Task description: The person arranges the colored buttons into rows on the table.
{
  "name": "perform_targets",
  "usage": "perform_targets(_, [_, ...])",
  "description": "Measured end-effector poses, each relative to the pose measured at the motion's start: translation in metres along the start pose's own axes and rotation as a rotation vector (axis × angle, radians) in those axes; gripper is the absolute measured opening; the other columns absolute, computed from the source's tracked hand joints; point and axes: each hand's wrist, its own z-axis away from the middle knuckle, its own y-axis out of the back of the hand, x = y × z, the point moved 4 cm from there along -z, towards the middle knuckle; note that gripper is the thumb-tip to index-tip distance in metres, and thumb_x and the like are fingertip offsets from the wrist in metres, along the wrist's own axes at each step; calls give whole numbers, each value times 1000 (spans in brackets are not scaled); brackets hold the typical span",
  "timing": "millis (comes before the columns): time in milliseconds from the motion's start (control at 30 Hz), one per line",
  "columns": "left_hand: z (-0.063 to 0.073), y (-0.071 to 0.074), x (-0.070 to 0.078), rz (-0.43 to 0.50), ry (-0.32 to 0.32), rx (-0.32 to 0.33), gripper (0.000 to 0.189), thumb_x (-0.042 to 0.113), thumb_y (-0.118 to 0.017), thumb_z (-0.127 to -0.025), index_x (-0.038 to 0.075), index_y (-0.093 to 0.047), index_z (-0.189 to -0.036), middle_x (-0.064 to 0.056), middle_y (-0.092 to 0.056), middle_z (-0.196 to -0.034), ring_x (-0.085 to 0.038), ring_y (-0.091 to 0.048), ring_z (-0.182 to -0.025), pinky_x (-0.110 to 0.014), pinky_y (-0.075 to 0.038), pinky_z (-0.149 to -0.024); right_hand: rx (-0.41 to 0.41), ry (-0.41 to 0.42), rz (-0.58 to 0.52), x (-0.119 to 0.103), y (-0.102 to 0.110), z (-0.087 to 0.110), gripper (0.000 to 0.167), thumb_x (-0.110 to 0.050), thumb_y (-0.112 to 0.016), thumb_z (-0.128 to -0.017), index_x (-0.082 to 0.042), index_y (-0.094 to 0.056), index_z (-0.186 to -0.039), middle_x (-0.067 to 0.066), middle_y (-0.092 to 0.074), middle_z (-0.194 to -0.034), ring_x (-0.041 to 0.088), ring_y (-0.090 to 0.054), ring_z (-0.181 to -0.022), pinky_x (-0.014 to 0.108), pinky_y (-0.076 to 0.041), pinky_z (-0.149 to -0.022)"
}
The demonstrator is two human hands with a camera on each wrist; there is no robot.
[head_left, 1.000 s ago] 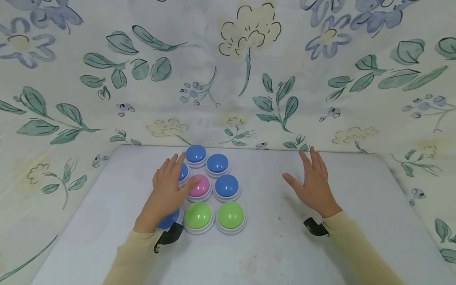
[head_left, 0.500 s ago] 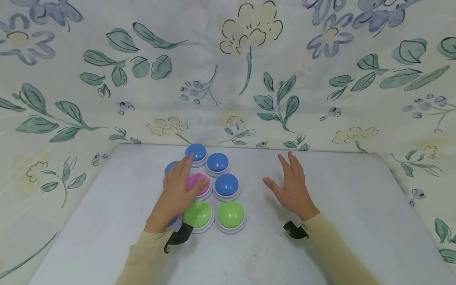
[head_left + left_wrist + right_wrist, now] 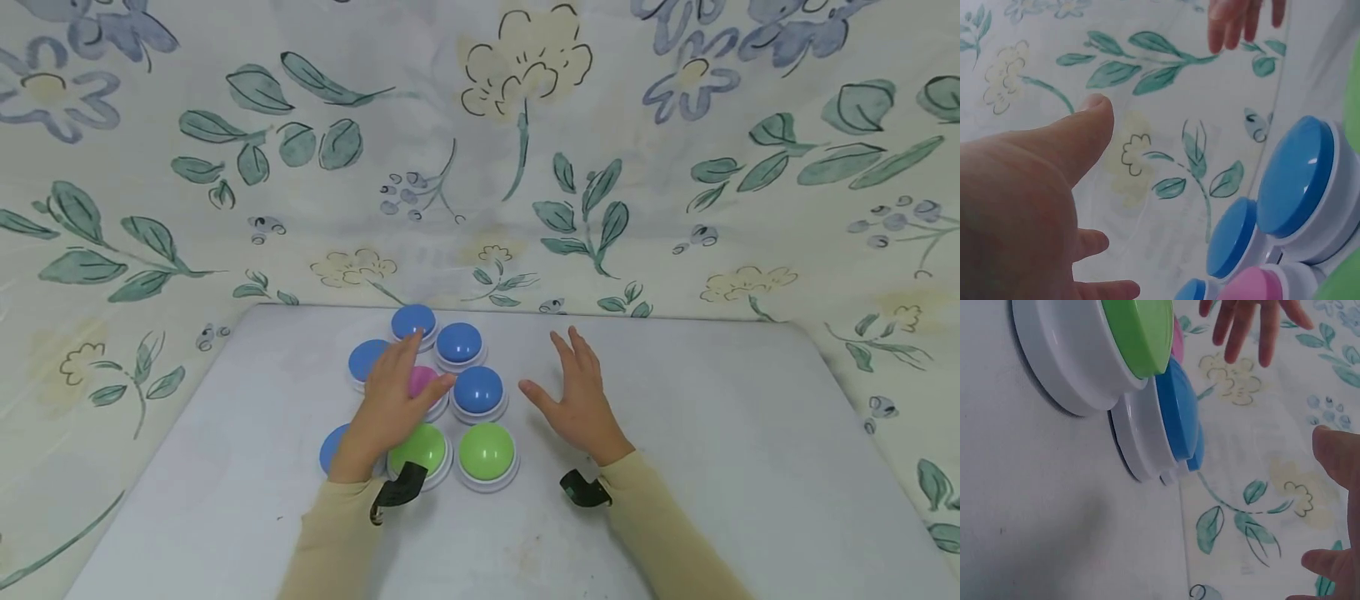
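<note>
A cluster of domed push buttons in white round bases stands left of the table's middle. Among them are a pink button [image 3: 422, 382], a left green button [image 3: 417, 450], a right green button [image 3: 487, 452] and several blue ones, such as the blue button [image 3: 477, 390] beside the pink. Over the cluster's left half hovers my left hand [image 3: 386, 408], fingers extended and thumb spread, hiding part of the pink dome. My right hand [image 3: 581, 410] is held in the air right of the buttons, fingers stretched forward, thumb pointing toward the cluster. Both hands are bare of any object.
The buttons stand on a white table [image 3: 712, 467] with faint smudges near its front. A floral cloth [image 3: 420, 167] rises behind the table and along its sides. Dark straps, like the left strap [image 3: 397, 487], hang at both wrists.
My right hand has moved left, toward the buttons. The left hand has shifted a little to the right, uncovering blue buttons on the cluster's left side. The buttons have stayed in place.
</note>
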Motion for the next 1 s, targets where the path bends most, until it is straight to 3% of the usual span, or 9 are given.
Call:
perform_targets(267, [-2, -8, 0, 42, 41, -14, 82, 42, -62, -98, -1, -25, -157, -27, -30, -159, -51, -22, -146, -67, -16, -118, -29, -53, -90, -2, -14, 1, 85, -45, -68, -93, -8, -28, -158, 19, -15, -165, 39, -14, -151, 67, -26, -114])
perform_targets(533, [-6, -15, -2, 109, 64, -60, 78, 44, -61, -99, 2, -31, -157, -21, -35, -158, -44, -28, -146, -61, -24, -117, -58, -101, -156, -6, -29, -1, 77, -35, -69, -94, -7, -34, -156, 19, -35, -159, 39, -32, -146, 58, -29, -117])
perform_targets(733, [-8, -21, -2, 96, 67, -74, 72, 39, -64, -98, 1, -37, -153, -22, -39, -156, -42, -33, -145, -58, -29, -116, -68, -99, -245, -10, -41, -5, 75, -29, -71, -93, -7, -35, -155, 15, -45, -153, 33, -45, -137, 49, -41, -112])
perform_targets(1000, [-9, -32, -3, 25, 70, -99, 70, 33, -71, -94, 5, -42, -152, -22, -42, -154, -42, -36, -143, -57, -31, -116, -101, -68, -349, -5, -49, -3, 70, -22, -72, -93, -8, -39, -153, 12, -52, -148, 30, -49, -135, 46, -43, -111])
